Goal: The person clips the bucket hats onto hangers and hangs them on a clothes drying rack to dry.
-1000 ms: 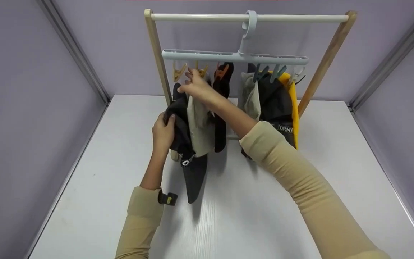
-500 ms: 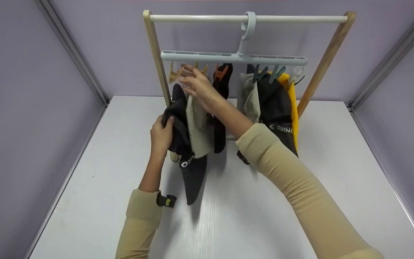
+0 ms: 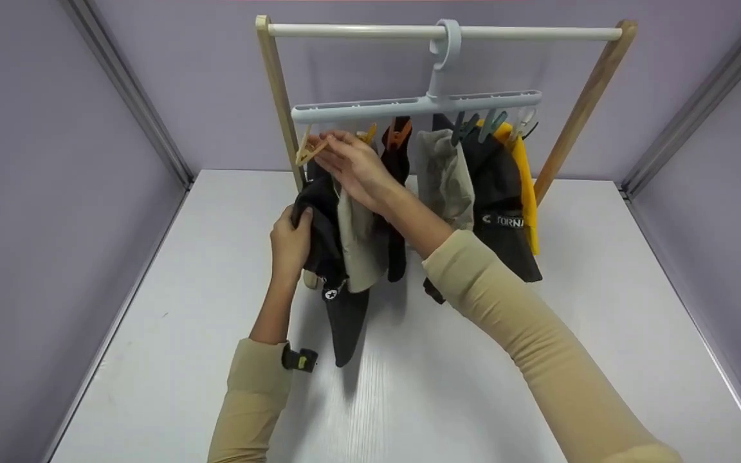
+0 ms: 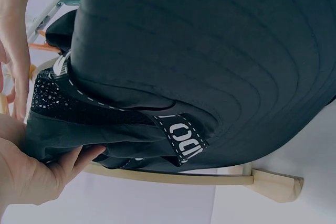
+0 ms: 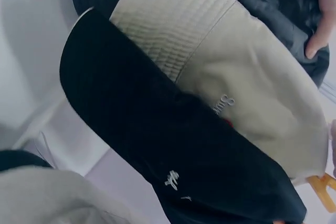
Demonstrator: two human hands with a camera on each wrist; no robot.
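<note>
My left hand (image 3: 290, 241) grips a black cap (image 3: 322, 222) by its crown, thumb on the near side. The cap's brim (image 4: 199, 51) points down and fills much of the left wrist view, above a band with white lettering. My right hand (image 3: 364, 170) pinches the leftmost clip (image 3: 306, 154), a pale orange one, under the light blue hanger (image 3: 370, 110). Just above the black cap, the clip tilts with its lower end to the left. Beside them hangs a beige bucket hat (image 3: 359, 244), held by a yellow clip (image 3: 368, 134).
Another dark cap (image 5: 157, 129) hangs from an orange clip (image 3: 399, 135). Farther right hang a grey hat (image 3: 444, 173), a black lettered cap (image 3: 496, 180) and a yellow hat (image 3: 525, 186). The hanger hooks over a white rod (image 3: 357, 31) between wooden posts, on a white table (image 3: 473, 399).
My right hand has moved left and down onto the leftmost clip and pulled it lower. The hanger now dips at its left end. My left hand keeps its grip on the black cap.
</note>
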